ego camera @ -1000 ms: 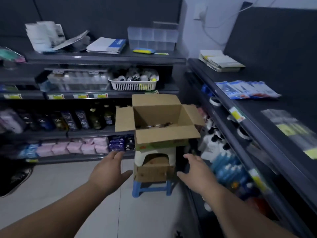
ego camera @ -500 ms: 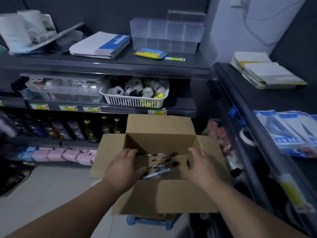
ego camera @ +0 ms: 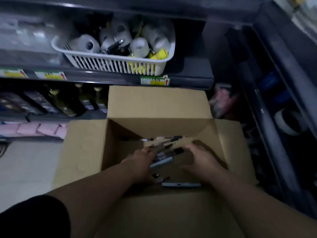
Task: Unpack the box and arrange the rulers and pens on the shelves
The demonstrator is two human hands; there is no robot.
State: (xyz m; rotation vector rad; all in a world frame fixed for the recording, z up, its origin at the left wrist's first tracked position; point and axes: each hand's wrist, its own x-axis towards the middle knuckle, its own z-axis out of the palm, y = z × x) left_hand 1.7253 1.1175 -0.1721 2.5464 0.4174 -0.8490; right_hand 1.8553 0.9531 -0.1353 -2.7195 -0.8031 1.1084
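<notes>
An open brown cardboard box (ego camera: 159,103) stands right below me with its flaps spread outward. Several pens (ego camera: 164,155) with dark caps and grey barrels lie loose on its floor, and one grey pen (ego camera: 181,184) lies near the front wall. Both hands are down inside the box. My left hand (ego camera: 140,160) rests on the left side of the pen pile, fingers over the pens. My right hand (ego camera: 202,157) is on the right side, fingers curved toward the same pile. Whether either hand grips a pen is hidden. No rulers show.
A white slotted basket (ego camera: 120,64) of tape rolls sits on the dark shelf behind the box. Bottles (ego camera: 68,102) stand on the shelf below, pink packs (ego camera: 34,129) lower still. A second dark shelf unit (ego camera: 274,103) runs along the right. Pale floor (ego camera: 29,165) lies left.
The view has come in close over the box. Both hands have gone from outside and below the box, to its rim, to deep inside it on the pens.
</notes>
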